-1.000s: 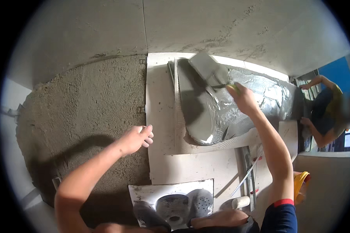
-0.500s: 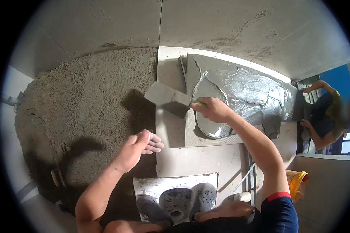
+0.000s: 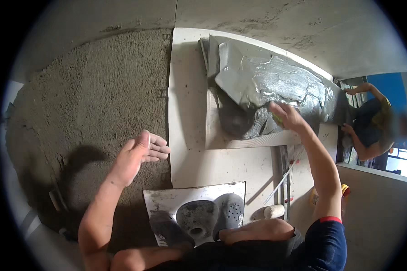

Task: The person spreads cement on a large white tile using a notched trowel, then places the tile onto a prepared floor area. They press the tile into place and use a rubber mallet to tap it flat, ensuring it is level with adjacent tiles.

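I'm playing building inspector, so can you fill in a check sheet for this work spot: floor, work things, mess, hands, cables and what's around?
Surface: gritty floor on the left; pale floor slabs next to it.
Work things: a board-shaped slab spread with wet grey paste; a trowel, its blade over the paste.
Clutter: pale-headed mallet, metal bars, partly hidden yellow bucket.
Hands: left hand open and empty, above the gritty floor; right hand grips the trowel.
Cables: nothing seen.
Surroundings: smeared wall ahead; another person at the right.
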Available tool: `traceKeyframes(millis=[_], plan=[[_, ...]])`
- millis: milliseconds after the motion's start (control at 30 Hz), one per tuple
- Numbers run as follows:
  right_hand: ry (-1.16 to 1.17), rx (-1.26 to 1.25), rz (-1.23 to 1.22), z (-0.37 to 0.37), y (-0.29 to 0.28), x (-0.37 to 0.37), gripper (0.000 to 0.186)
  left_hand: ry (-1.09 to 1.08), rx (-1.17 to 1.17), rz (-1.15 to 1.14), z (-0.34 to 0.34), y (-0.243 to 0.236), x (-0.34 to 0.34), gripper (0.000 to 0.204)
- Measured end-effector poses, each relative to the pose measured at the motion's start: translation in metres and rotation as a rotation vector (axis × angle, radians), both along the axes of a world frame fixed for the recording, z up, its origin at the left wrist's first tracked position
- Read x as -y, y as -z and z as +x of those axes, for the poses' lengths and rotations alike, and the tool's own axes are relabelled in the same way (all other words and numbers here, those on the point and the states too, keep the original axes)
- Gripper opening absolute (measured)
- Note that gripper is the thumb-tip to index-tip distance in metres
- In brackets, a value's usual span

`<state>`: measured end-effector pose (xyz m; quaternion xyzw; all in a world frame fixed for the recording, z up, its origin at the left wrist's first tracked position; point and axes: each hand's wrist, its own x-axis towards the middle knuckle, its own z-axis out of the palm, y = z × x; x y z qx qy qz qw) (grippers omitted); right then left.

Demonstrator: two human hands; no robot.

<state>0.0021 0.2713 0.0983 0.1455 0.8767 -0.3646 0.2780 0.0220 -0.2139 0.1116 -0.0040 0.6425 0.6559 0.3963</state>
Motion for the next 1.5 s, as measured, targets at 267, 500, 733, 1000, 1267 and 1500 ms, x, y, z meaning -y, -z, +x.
traceKeyframes(millis=[267,500,733,1000,1267,1500], plan=[[-0.191,0.162,0.138,0.107,-0.01,0.003,0.065,-0.003,0.076,-0.069,0.007,0.017,0.003,0.068],[-0.108,0.057,0.013,0.178,0.043,0.004,0.054,-0.002,0.074,-0.084,0.005,0.023,-0.002,0.067],[-0.234,0.072,0.007,0.207,0.048,0.021,0.046,0.024,0.084,-0.076,0.007,0.028,-0.002,0.069],[-0.157,-0.113,0.006,0.167,0.031,0.029,0.043,0.03,0.092,-0.058,0.011,0.029,-0.002,0.069],[-0.288,-0.134,0.218,0.206,0.069,0.042,0.049,-0.002,0.041,-0.08,0.011,0.019,0.002,0.071],[-0.267,0.016,0.023,0.217,0.023,0.06,0.043,-0.021,0.063,-0.079,0.011,0.02,0.005,0.072]])
